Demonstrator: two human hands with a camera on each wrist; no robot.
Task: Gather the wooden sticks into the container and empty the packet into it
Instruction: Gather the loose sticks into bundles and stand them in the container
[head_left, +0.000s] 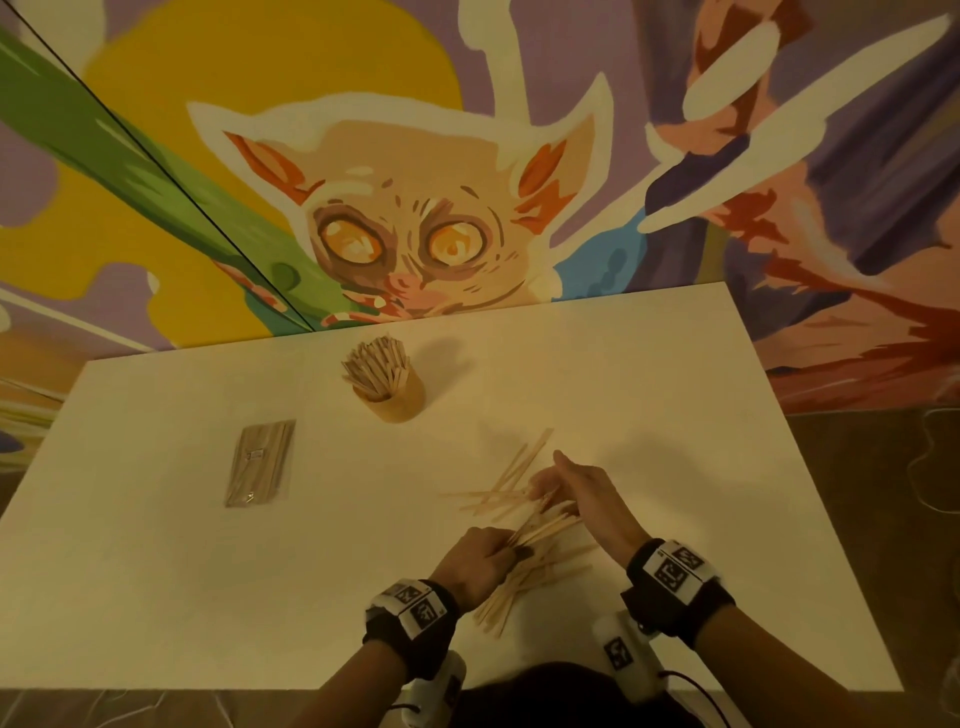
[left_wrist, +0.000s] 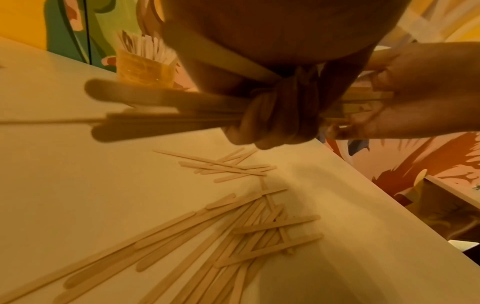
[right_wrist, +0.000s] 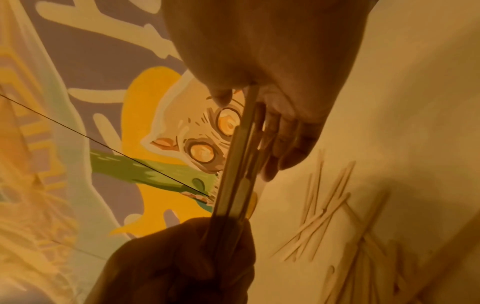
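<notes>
My left hand (head_left: 488, 558) grips a bundle of flat wooden sticks (head_left: 540, 522) a little above the table, its fingers (left_wrist: 275, 117) curled round the middle of the bundle (left_wrist: 166, 111). My right hand (head_left: 571, 493) holds the bundle's far end between thumb and fingers (right_wrist: 283, 142). Several loose sticks (head_left: 506, 480) lie scattered on the table under and beyond both hands, and more loose sticks (left_wrist: 233, 232) lie nearer me. A round wooden container (head_left: 397, 400), packed with upright sticks, stands at the back centre. The clear packet of sticks (head_left: 261, 462) lies flat to the left.
The white table (head_left: 182, 597) meets a painted mural wall at its far edge. Its right edge (left_wrist: 369, 185) drops off close to the loose sticks. Cables lie on the dark floor at the right.
</notes>
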